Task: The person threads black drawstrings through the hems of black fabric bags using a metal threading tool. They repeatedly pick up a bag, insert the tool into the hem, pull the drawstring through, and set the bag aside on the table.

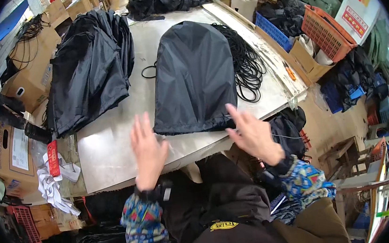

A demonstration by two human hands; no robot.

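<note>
A black fabric bag (193,74) lies flat on the pale tabletop, its rounded end away from me and its gathered hem toward me. My left hand (148,147) hovers just off the hem's left corner, fingers stretched out and thumb apart, holding nothing. Over the right corner is my right hand (254,136), its index finger and thumb spread. Whether that fingertip touches the cloth, I cannot tell. A coil of black cord (247,68) lies along the bag's right side, partly under it, and a small loop shows on the left.
Left of the bag, similar black bags (92,70) are heaped on the table (108,159). More black cloth (163,2) lies at the far edge. Orange-handled snips (289,71) rest on the right ledge. Cardboard boxes (6,155) and an orange crate (327,31) stand around.
</note>
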